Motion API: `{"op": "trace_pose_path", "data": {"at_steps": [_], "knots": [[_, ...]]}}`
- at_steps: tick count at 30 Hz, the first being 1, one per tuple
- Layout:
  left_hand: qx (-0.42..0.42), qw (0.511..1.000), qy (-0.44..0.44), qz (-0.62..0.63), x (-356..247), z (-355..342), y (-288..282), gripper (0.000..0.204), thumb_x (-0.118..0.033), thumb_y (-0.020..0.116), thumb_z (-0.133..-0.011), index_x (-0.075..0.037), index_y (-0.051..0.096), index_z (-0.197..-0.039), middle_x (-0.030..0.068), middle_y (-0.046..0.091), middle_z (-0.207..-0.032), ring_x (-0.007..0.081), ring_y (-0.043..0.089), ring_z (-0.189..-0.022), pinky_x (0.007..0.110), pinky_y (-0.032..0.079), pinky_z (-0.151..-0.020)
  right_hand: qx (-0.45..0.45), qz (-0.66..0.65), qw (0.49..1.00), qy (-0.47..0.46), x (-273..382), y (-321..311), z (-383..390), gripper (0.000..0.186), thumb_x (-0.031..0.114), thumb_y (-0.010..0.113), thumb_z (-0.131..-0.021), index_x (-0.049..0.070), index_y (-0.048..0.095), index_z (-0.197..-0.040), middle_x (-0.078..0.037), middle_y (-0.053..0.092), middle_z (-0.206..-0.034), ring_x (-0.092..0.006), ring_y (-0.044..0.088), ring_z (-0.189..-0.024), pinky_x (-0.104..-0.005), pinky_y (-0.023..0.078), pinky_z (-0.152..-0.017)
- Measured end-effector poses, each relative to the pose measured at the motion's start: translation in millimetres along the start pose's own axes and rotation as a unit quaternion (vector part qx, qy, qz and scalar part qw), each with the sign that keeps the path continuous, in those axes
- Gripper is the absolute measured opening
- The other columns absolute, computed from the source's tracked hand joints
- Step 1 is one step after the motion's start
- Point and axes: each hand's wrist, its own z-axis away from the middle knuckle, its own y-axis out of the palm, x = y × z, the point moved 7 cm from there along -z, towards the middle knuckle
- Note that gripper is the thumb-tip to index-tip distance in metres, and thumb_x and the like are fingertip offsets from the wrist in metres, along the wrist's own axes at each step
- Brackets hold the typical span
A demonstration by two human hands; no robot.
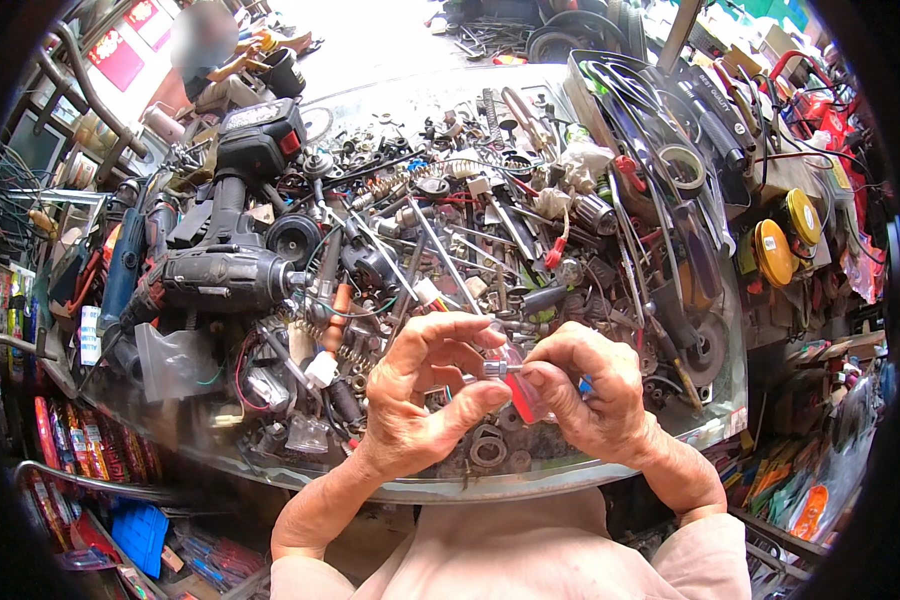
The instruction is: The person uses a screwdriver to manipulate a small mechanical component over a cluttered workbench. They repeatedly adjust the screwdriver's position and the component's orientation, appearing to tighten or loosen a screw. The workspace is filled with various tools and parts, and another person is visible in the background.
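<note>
Right now both hands are working close together above the near edge of the crowded table, and a small metal piece is sitting between them. The right hand is pinching the piece's right end, thumb against bent forefinger with almost no gap, its other fingers curling behind. A red-and-clear piece is showing just below that pinch; whether it is joined to the metal or held apart, I cannot tell. The left hand is curving into a loose, wide ring, thumb and fingers reaching toward the other end — whether they are gripping it or merely steadying it, I cannot tell.

Judging by its look, the metal piece is probably being light but stiff, smooth enough to be rolling or slipping under dry fingertips. The red-and-clear part is looking like thin plastic, likely more fragile, so squeezing hard there would be asking for a crack. The safer hold is lying on the metal barrel — fingertips opposed across its middle, away from the plastic.
</note>
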Motion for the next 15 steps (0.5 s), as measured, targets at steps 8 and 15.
{"op": "trace_pose_path", "data": {"at_steps": [8,15], "knots": [[0.028,0.994,-0.084,0.062,8.6,1.4,-0.6,0.03,-0.007,0.063,-0.086,-0.001,0.052,-0.113,0.0066,0.063,-0.086,0.0094,0.061,-0.071,0.02,0.05,-0.059,0.011,0.018,1.0,-0.006,-1.3,0.6,0.7,0.013,0.011,0.064,-0.085,-0.001,0.06,-0.088,-0.008,0.055,-0.069,-0.0142,0.055,-0.05,-0.0256,0.043,-0.047],[0.039,0.999,-0.013,0.018,5.5,0.2,2.8,0.019,-0.005,0.066,-0.083,0.002,0.061,-0.101,0.0067,0.063,-0.086,0.0094,0.061,-0.067,0.021,0.051,-0.059,-0.001,0.005,1.0,-0.002,-0.1,-1.5,0.5,0.013,0.01,0.065,-0.084,-0.001,0.06,-0.089,-0.008,0.055,-0.069,-0.014,0.054,-0.05,-0.0253,0.043,-0.047]]}}
